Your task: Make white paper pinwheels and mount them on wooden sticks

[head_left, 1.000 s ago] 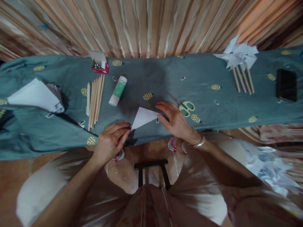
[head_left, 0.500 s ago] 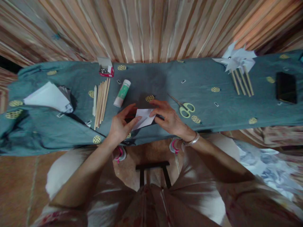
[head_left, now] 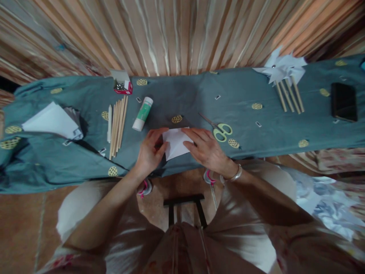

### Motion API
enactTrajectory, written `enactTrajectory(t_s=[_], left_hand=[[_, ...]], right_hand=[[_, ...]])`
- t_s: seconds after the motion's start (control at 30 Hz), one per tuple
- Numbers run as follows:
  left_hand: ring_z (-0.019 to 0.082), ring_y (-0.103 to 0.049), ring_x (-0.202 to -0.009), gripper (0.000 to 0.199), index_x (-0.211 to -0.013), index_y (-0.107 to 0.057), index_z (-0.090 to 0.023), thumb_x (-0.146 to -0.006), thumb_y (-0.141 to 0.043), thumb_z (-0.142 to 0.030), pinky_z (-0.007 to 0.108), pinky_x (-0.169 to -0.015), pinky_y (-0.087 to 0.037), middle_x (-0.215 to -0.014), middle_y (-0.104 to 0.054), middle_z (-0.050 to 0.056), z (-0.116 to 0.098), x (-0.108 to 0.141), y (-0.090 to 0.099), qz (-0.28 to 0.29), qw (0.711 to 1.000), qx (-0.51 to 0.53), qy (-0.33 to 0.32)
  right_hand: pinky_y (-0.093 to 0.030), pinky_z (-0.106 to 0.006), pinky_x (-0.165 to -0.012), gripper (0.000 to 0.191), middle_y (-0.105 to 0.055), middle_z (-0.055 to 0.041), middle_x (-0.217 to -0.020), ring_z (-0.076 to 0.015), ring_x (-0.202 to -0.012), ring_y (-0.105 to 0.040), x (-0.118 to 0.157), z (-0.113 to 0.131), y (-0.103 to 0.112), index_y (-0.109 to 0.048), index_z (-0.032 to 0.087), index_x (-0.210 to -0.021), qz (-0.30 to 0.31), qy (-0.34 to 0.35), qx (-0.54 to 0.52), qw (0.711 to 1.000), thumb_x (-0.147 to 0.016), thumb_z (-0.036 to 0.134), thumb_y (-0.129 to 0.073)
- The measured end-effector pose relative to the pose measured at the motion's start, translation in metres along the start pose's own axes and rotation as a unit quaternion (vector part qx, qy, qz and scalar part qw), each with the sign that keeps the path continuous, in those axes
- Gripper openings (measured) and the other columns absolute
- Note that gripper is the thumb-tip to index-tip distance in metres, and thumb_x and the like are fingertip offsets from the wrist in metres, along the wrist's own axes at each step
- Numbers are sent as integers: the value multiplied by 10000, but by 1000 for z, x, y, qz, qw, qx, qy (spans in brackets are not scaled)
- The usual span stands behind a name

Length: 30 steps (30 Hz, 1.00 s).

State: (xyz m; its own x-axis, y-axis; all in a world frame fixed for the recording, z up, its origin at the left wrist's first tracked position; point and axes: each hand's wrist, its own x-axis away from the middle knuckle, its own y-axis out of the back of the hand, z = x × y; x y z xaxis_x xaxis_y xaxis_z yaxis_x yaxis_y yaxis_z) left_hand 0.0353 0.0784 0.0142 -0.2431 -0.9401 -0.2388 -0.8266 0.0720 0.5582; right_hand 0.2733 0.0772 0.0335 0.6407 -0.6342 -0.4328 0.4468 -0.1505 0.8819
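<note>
A small sheet of white paper (head_left: 177, 144) lies between my hands near the front edge of the cloth-covered table. My left hand (head_left: 151, 150) pinches its left edge between thumb and fingers. At the right edge, my right hand (head_left: 203, 148) grips the paper, thumb below and fingers over the upper corner. Green-handled scissors (head_left: 221, 131) rest just beyond my right hand, blades pointing up and left. A green and white glue stick (head_left: 143, 113) lies above my left hand. Left of it are several wooden sticks (head_left: 118, 125) side by side.
On the green tablecloth (head_left: 239, 87), a stack of white paper (head_left: 54, 121) sits at the left and an open red box of small metal pieces (head_left: 123, 87) at the back. White pinwheels (head_left: 285, 68) on sticks and a black phone (head_left: 343, 102) are at the right.
The paper has turned flatter and shows more of its face between my hands. My right hand has shifted slightly right and down. The whole view has moved a little.
</note>
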Motion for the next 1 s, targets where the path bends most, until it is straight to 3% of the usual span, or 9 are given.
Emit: enactTrajectory(t_s=[0.07,0.13,0.23,0.3,0.43,0.63,0.8,1.0], left_hand=[[165,-661,-945,334,-1208,-641,-211,-933,-472,-128,316,-819,-586,-1216,-583,96,-1,3,3,30,996,-69,-50],[198,-624,-1137,413,-1206,-644,-209,-928,-386,-44,351,-920,-570,-1337,-542,108,0,4,4,50,985,-125,-108],[263,-408,-1430,471,-1285,-589,-227,-940,-354,-9,470,-1078,-489,-1544,-397,108,1,-1,1,49,962,-184,-198],[289,-317,-1490,388,-1267,-596,-228,-971,-409,-60,522,-1115,-448,-1595,-349,108,0,-5,-1,43,947,-205,-242],[285,-421,-1436,192,-1117,-664,-218,-980,-535,-184,518,-1121,-442,-1483,-528,108,-10,-8,1,47,938,-219,-263],[243,-632,-1205,149,-1057,-663,-148,-977,-538,-139,495,-1088,-471,-1211,-723,95,-27,7,8,71,916,-262,-295],[214,-676,-1089,220,-1117,-687,-173,-994,-506,-148,469,-1043,-473,-1113,-760,74,-28,15,9,117,934,-230,-248],[218,-668,-966,217,-1105,-709,-162,-992,-530,-206,392,-854,-510,-1055,-769,77,-23,17,10,100,965,-173,-171]], right_hand=[[-483,-487,-983,231,-610,-150,-1383,-270,-1243,-543,7,-3,0,-653,176,-1028,-11,4,7,1000,-1003,154,-424],[-491,-482,-975,235,-622,-158,-1363,-275,-1228,-550,14,-7,-1,-661,165,-1028,-23,3,13,1000,-1000,151,-429],[-494,-485,-981,244,-628,-162,-1351,-280,-1223,-551,20,-12,-1,-671,156,-1053,-28,-7,2,1000,-996,149,-434],[-497,-490,-981,252,-629,-163,-1350,-283,-1222,-552,20,-13,-1,-676,153,-1061,-27,-12,-3,1000,-995,151,-433],[-503,-469,-970,246,-641,-145,-1336,-277,-1192,-572,18,-12,1,-686,157,-1028,-24,-11,29,999,-994,148,-443],[-479,-470,-964,244,-630,-161,-1355,-279,-1212,-560,24,-6,7,-668,146,-1129,8,15,34,999,-995,146,-464],[-477,-402,-880,232,-713,-109,-1149,-240,-1048,-604,29,0,8,-690,168,-1097,22,11,19,1000,-992,152,-484],[-469,-378,-859,230,-720,-85,-1066,-217,-963,-600,32,0,5,-710,184,-1056,24,-23,-32,999,-998,184,-487]])
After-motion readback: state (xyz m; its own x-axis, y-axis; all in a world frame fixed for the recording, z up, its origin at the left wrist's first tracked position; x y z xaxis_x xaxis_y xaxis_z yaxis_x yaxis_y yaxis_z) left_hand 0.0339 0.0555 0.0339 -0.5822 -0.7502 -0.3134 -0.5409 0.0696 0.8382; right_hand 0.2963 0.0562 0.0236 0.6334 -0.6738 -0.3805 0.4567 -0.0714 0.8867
